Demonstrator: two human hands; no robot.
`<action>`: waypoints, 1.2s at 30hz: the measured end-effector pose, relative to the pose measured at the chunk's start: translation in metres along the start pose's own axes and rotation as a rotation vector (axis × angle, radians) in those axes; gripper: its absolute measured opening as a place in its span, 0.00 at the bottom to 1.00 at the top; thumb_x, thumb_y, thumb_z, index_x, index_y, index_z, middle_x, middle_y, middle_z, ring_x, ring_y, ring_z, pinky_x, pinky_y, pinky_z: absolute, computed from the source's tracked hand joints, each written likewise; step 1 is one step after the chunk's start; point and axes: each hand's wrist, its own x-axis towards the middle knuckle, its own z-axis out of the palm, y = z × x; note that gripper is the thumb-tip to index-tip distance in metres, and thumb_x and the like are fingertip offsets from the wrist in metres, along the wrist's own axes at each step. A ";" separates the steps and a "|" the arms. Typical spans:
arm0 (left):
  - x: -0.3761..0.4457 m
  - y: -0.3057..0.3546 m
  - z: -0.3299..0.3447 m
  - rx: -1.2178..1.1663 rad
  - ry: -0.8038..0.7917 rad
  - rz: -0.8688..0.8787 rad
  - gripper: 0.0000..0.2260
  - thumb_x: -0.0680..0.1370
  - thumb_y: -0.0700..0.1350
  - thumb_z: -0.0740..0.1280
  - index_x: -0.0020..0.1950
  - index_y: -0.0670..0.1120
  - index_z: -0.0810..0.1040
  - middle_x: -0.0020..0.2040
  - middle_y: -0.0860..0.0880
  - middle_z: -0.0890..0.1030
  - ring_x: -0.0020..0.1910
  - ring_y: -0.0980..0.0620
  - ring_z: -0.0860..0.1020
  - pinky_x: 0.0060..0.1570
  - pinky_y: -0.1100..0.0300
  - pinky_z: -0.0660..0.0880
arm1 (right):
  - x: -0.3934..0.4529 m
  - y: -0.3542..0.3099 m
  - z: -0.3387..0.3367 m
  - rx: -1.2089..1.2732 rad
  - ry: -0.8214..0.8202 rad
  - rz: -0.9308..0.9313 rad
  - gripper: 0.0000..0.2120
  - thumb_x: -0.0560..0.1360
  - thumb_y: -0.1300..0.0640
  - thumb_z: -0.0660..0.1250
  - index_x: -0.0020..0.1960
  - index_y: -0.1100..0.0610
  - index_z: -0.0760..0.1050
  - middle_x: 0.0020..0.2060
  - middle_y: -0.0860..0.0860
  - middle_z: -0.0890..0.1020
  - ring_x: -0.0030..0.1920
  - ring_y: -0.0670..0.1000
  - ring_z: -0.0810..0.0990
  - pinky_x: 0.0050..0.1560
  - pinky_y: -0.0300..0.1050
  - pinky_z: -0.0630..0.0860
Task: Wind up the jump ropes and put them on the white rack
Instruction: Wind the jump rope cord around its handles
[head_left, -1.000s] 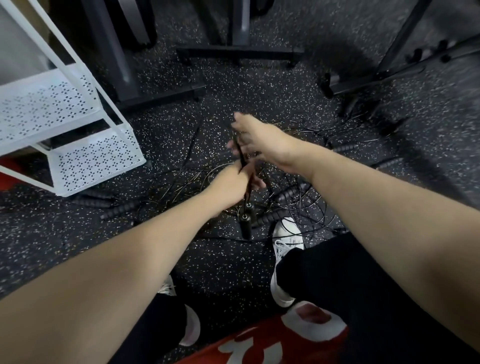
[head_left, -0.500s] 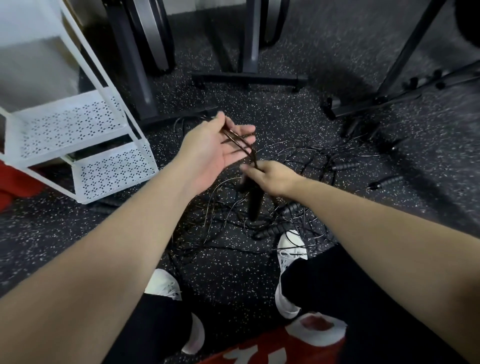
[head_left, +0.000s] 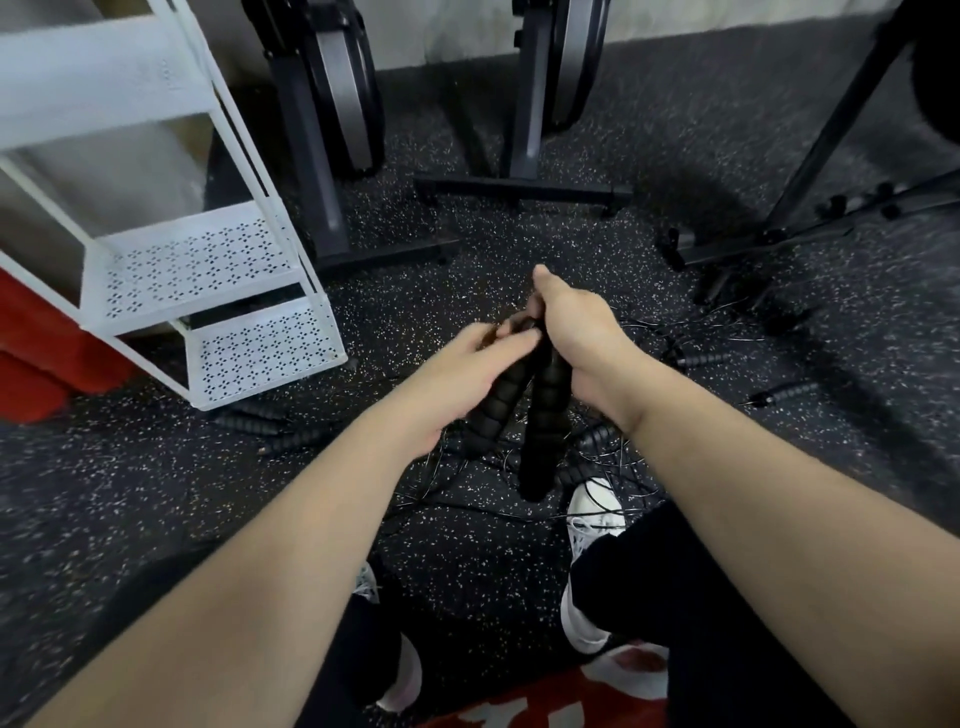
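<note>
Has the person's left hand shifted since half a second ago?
Yes. The left hand has turned over and come in toward the right hand, farther from the white rack, closing on the black handles.

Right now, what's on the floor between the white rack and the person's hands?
In the head view, mostly bare speckled floor. Nearer the white rack, loose black handles lie by its foot, left of the left hand and right hand.

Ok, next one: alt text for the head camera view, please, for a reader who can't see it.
Seen from above, a person's right hand grips a pair of black ridged jump rope handles that hang down, while the left hand touches their top end. Loose ropes lie tangled on the speckled floor below, and a white rack stands to the left.
</note>
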 end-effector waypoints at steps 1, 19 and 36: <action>-0.001 -0.004 -0.001 -0.023 -0.025 -0.003 0.19 0.76 0.66 0.70 0.62 0.60 0.77 0.53 0.58 0.86 0.53 0.56 0.85 0.57 0.52 0.78 | -0.003 0.000 0.000 0.085 -0.026 0.033 0.23 0.83 0.42 0.59 0.34 0.54 0.71 0.35 0.57 0.83 0.40 0.57 0.81 0.51 0.56 0.81; 0.033 -0.026 -0.002 -0.392 -0.079 -0.135 0.07 0.81 0.51 0.69 0.54 0.51 0.83 0.51 0.52 0.87 0.55 0.50 0.83 0.57 0.52 0.78 | 0.060 0.006 0.010 0.412 0.007 0.190 0.21 0.87 0.48 0.50 0.56 0.60 0.77 0.39 0.55 0.87 0.35 0.52 0.85 0.41 0.46 0.83; 0.049 -0.018 -0.029 -0.645 -0.486 -0.402 0.25 0.74 0.64 0.67 0.62 0.48 0.81 0.54 0.41 0.84 0.49 0.41 0.83 0.50 0.38 0.79 | 0.093 -0.006 0.020 0.609 0.012 0.138 0.14 0.84 0.48 0.61 0.42 0.53 0.69 0.28 0.49 0.73 0.32 0.52 0.81 0.38 0.46 0.80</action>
